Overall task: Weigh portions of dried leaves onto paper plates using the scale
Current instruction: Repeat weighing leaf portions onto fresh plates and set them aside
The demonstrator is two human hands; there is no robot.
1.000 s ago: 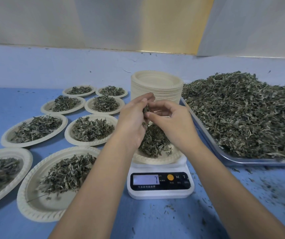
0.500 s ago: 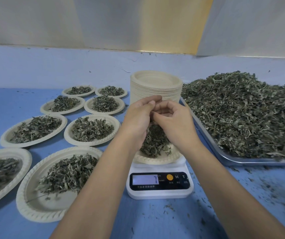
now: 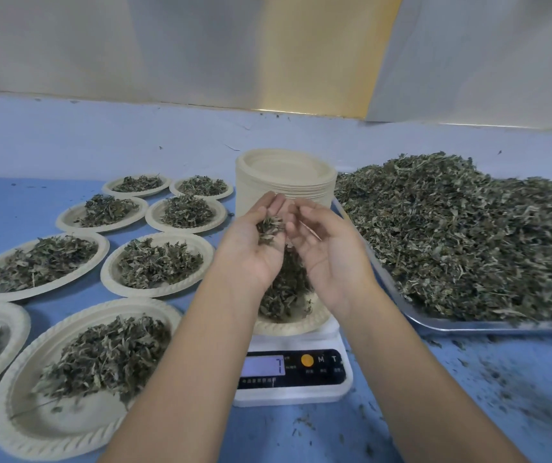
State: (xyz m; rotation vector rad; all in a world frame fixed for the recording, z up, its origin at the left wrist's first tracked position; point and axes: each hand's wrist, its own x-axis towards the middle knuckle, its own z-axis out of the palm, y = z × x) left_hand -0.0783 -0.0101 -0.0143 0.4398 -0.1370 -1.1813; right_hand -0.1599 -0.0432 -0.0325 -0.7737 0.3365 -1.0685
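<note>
1. I am holding my left hand [image 3: 251, 252] palm up, with the fingers loosely cupped rather than clenched. A small clump [image 3: 269, 228] of leaves is lying on them near the fingertips.
2. My right hand [image 3: 329, 252] is hovering just beside the left, palm up and turned toward it. Its fingers are relaxed and apart, gripping nothing. Something thin and pale may be lying across them, but I cannot tell what.
3. The plate [image 3: 288, 327] is sitting on the scale [image 3: 294, 396] straight below the gap between my hands. Its near rim is showing under my wrists, and my hands are hiding most of its pile.
4. The next move is turning on one thing: the clump is hanging directly over the plate. I am judging that tipping the left hand inward, toward the right, will drop it straight down.
5. The display [image 3: 264, 365] is lying below my hands and toward me. It seems to be showing a 7, so I am guessing this portion is being topped up in pinches.
6. The tray [image 3: 501, 325] with its heap [image 3: 461, 235] is lying to the right of my right hand. That makes the right hand the nearer one for fetching more.
7. The stack [image 3: 284, 175] is standing just beyond my fingertips, and the filled plates [image 3: 105, 272] are spreading out to the left of my left hand.
</note>
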